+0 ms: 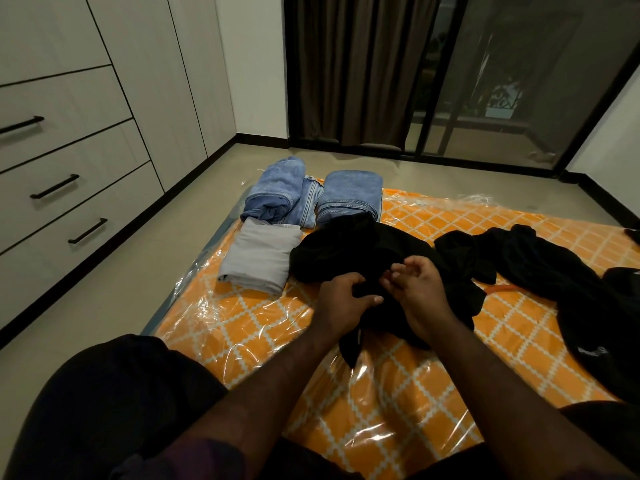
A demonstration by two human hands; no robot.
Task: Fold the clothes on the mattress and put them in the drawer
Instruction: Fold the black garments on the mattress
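Left hand (343, 299) curled into a bunched black garment (363, 251) at mid-mattress, thumb out over the cloth; right hand (419, 289) just beside it, fingers loosely bent at the same fold, whether pinching the cloth impossible to tell. Garment heaped beyond and under both hands on the orange plastic-wrapped mattress (398, 393), with a folded grey piece (258, 261) and folded jeans (311, 197) just past it, more black clothes (540, 261) loose at right. Drawers (69, 188) closed at left, well apart.
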